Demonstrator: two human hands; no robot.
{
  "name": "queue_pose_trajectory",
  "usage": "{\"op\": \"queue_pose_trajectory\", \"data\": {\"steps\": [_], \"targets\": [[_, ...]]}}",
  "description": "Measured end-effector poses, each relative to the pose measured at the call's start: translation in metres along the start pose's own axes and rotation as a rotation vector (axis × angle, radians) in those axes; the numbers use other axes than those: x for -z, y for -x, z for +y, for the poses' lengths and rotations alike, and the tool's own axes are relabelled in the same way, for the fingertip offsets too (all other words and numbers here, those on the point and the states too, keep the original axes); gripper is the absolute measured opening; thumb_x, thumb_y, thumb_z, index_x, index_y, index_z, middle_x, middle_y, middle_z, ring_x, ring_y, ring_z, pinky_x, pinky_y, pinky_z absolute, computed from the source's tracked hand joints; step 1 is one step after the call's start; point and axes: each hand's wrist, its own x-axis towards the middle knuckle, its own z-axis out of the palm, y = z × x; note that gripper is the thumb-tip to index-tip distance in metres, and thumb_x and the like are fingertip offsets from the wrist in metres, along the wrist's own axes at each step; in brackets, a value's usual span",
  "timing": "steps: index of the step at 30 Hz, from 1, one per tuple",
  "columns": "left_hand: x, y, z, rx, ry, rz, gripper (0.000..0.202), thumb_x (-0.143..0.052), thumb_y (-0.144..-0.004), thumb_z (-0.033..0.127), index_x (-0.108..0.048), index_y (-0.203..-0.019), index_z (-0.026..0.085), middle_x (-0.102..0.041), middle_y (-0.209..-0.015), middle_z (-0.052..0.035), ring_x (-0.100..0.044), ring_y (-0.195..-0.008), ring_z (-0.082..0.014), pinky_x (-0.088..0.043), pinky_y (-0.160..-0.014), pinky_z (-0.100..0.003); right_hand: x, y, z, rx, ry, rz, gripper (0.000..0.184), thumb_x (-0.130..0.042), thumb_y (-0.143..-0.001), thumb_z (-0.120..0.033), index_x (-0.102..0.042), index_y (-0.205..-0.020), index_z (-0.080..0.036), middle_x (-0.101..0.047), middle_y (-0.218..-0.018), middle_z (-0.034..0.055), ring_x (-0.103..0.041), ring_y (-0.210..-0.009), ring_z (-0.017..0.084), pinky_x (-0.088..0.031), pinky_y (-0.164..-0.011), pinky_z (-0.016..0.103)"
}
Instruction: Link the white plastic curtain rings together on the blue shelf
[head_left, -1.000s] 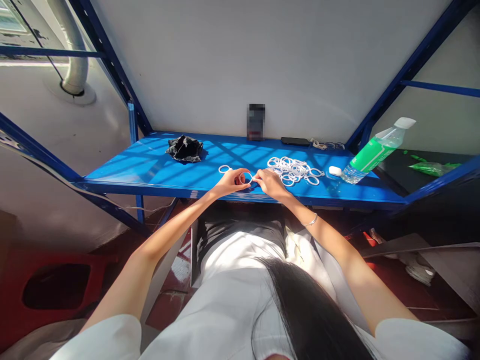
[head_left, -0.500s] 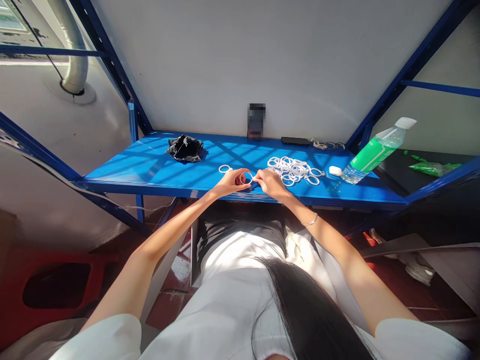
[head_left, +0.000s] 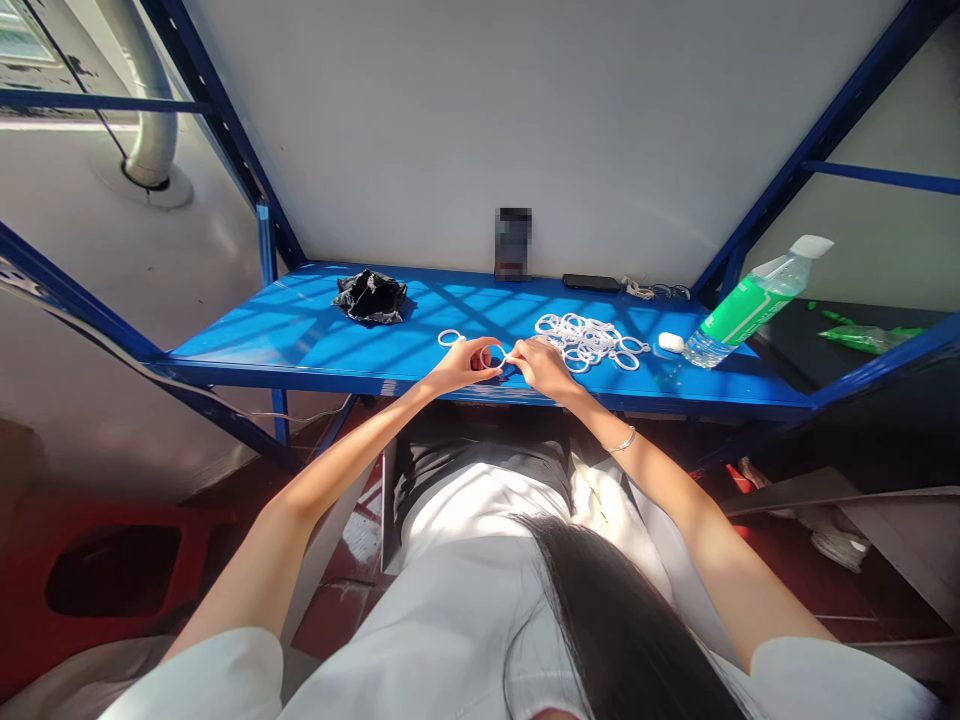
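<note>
Near the front edge of the blue table, my left hand [head_left: 463,365] curls its thumb and fingers around a white ring [head_left: 501,352]. My right hand [head_left: 541,364] pinches the right side of that same ring, so both hands hold it. Another white ring [head_left: 450,338] lies on the table just beyond my left fingers. A pile of white rings [head_left: 589,335] lies behind and to the right of my right hand. Whatever is between my right fingertips besides the ring's edge is too small to make out.
The blue table [head_left: 247,335] carries an open black plastic bag [head_left: 370,297] at left. A phone-like dark object [head_left: 513,245] leans on the wall, near a flat black phone [head_left: 591,282] and cables [head_left: 652,290]. At right stand a white case [head_left: 670,342] and a green-labelled bottle [head_left: 750,308].
</note>
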Motion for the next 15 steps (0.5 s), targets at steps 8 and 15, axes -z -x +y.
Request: {"op": "queue_pose_trajectory", "data": {"steps": [8, 15], "targets": [[0.001, 0.000, 0.002, 0.010, -0.012, 0.011, 0.054, -0.062, -0.078, 0.052, -0.056, -0.115, 0.014, -0.056, -0.075, -0.0006, -0.046, -0.059, -0.0097, -0.041, -0.052, -0.020, 0.009, -0.001, -0.010, 0.029, -0.033, 0.003, 0.015, -0.050, -0.095, -0.030, -0.058, -0.087, -0.019, -0.065, -0.078, 0.0034, -0.056, -0.071, 0.018, -0.040, -0.073, 0.031], [0.001, 0.000, 0.002, 0.007, -0.008, 0.016, 0.053, -0.063, -0.078, 0.052, -0.057, -0.114, 0.013, -0.056, -0.075, -0.0007, -0.046, -0.060, -0.0098, -0.041, -0.052, -0.021, 0.011, -0.002, -0.011, 0.041, -0.060, -0.048, 0.014, -0.048, -0.096, -0.028, -0.059, -0.094, -0.020, -0.065, -0.082, 0.0044, -0.057, -0.074, 0.019, -0.041, -0.073, 0.031]]}}
